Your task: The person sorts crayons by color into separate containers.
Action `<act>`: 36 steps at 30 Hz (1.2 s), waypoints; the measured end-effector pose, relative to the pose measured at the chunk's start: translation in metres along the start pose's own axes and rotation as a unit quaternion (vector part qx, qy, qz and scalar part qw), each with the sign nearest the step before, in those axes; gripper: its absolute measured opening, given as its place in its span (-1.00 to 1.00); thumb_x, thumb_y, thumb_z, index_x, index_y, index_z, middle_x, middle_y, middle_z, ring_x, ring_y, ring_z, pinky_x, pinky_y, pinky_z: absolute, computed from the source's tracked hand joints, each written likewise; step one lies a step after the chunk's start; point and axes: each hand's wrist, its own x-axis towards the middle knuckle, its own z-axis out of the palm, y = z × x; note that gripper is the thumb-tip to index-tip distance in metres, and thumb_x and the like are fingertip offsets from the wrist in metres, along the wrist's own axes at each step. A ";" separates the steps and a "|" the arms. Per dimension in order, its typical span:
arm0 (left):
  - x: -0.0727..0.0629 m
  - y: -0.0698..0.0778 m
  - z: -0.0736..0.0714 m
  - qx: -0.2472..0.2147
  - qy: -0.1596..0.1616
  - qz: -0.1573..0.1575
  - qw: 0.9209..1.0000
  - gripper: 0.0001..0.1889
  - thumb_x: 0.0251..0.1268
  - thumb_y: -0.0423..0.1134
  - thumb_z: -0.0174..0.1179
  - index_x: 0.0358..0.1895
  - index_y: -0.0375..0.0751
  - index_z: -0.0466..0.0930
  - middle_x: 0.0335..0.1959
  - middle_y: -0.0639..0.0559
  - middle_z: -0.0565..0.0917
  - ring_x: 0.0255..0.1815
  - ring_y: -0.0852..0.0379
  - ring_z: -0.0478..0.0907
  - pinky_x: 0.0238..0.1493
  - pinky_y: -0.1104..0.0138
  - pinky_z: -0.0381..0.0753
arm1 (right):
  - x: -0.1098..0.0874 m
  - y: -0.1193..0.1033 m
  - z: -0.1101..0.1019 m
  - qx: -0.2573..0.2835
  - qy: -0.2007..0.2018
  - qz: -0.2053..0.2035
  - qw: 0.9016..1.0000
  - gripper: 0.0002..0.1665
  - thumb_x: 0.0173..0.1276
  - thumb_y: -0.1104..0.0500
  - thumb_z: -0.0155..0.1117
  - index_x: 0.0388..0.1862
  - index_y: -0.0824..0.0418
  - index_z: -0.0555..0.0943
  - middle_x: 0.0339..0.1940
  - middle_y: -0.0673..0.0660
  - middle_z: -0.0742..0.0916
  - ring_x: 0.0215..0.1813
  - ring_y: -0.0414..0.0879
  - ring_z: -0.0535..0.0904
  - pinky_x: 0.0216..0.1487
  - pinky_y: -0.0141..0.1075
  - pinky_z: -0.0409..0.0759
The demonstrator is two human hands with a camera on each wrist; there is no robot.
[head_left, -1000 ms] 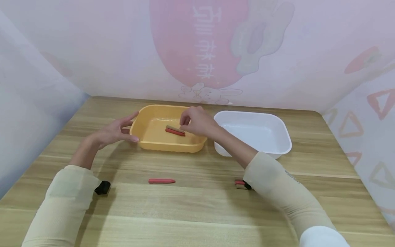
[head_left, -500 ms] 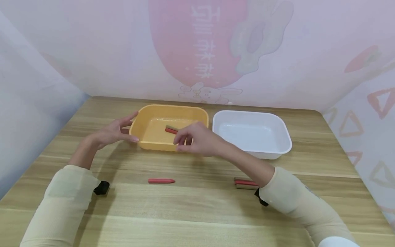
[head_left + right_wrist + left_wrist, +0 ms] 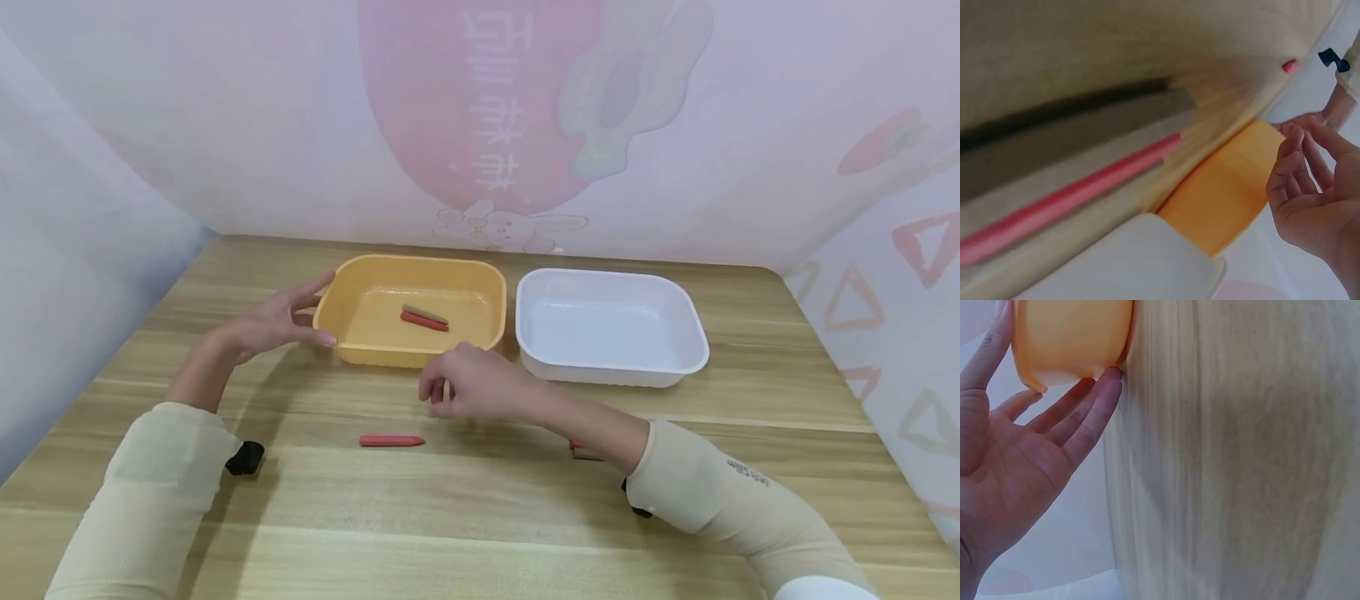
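Observation:
My left hand [image 3: 273,327] holds the left end of a yellow plastic bin [image 3: 408,357], thumb at its front corner and fingers spread along the side; the left wrist view shows the fingertips against the bin wall [image 3: 1072,337]. A brown crayon [image 3: 425,314] and a red crayon [image 3: 424,322] lie side by side in the bin. My right hand [image 3: 476,383] hovers just in front of the bin, fingers loosely bent, nothing between them. A pinkish-red crayon [image 3: 392,440] lies on the table, nearer me and to the left of that hand.
A white bin [image 3: 611,373] stands right of the yellow one. Several brown and red crayons [image 3: 585,455] lie together under my right forearm, partly hidden by it; a red one [image 3: 1079,197] shows large in the right wrist view. A printed wall [image 3: 300,167] closes off the table's back.
My right hand has come out of the yellow bin toward me, over its front rim, uncovering the two crayons inside. My left hand has stayed at the bin's end.

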 end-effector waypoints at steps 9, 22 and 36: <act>0.001 -0.002 -0.001 0.002 0.000 0.003 1.000 0.15 0.36 -0.35 0.37 0.71 -0.04 -0.40 0.61 -0.49 0.06 0.46 -0.46 0.34 0.38 -0.26 0.29 | 0.010 -0.010 0.017 -0.042 -0.047 0.031 0.998 -0.83 0.33 0.11 0.53 -0.12 0.09 0.79 -0.39 -0.20 0.71 -0.30 -0.36 0.60 -0.25 -0.46 0.54; 0.001 -0.001 0.000 0.002 0.000 0.003 1.000 0.15 0.37 -0.34 0.37 0.71 -0.03 -0.40 0.60 -0.49 0.07 0.45 -0.47 0.35 0.37 -0.30 0.31 | 0.016 -0.024 0.030 -0.109 -0.065 0.059 0.990 -0.79 0.22 0.03 0.63 -0.43 -0.06 0.69 -0.53 -0.22 0.61 -0.38 -0.34 0.53 -0.36 -0.39 0.46; 0.001 0.000 0.000 0.009 0.001 0.002 1.000 0.15 0.37 -0.33 0.37 0.71 -0.05 -0.40 0.59 -0.49 0.09 0.44 -0.46 0.37 0.39 -0.30 0.28 | 0.020 -0.027 0.038 -0.132 -0.055 0.048 0.989 -0.78 0.23 0.07 0.61 -0.46 -0.05 0.67 -0.51 -0.18 0.63 -0.36 -0.28 0.54 -0.37 -0.34 0.49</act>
